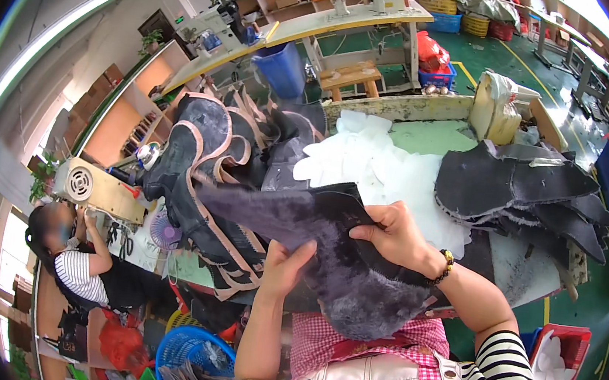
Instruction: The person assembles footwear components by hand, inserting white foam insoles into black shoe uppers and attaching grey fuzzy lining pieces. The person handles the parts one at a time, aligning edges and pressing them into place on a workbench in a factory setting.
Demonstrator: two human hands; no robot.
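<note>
Both my hands grip a dark fleece-lined piece (360, 296), shaped like a boot upper, in front of my checked apron. My left hand (286, 268) pinches its left part, thumb on the purple-grey fleece. Higher up, my right hand (397, 237) closes on the smooth black upper edge, thumb toward me. One end of the piece stretches left over a heap of black pieces with pinkish-tan edging (200, 157). Beyond my hands lie loose white sheet pieces (367, 159). A stack of similar dark fleece-edged pieces (516, 186) rests to the right.
A person in a striped top (80, 274) works at a cream machine (93, 186) on the left. Below my left arm stands a blue basket (188, 341). A red bin (574, 341) holding white pieces is at lower right. Behind the table are a blue bin (280, 69) and wooden stool (350, 74).
</note>
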